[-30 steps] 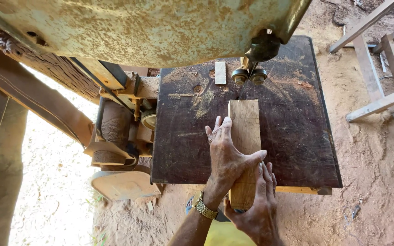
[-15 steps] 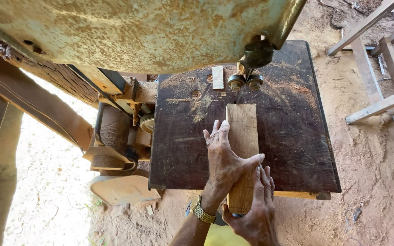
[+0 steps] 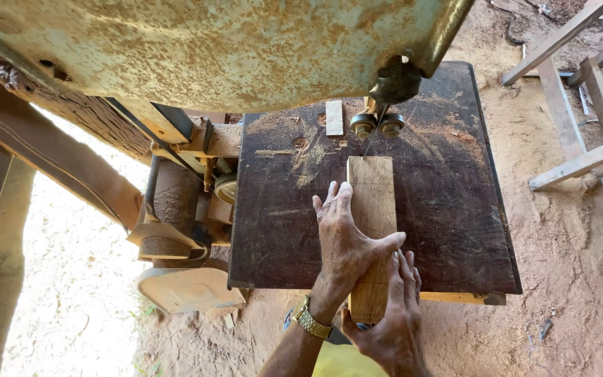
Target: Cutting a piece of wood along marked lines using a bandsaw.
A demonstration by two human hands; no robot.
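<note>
Just ahead of both hands, the wooden block (image 3: 371, 209) meets the saw blade (image 3: 373, 132); left hand (image 3: 347, 241) flat beside it, right hand (image 3: 389, 321) gripping its near end, should stay clear of the blade line

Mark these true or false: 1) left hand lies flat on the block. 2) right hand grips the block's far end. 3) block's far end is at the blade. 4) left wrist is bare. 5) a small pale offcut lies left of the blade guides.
1) True: left hand lies flat on the block.
2) False: right hand holds the near end, at the table edge.
3) True: far end meets the blade.
4) False: it wears a gold watch.
5) True: offcut lies left of the guides.
</note>
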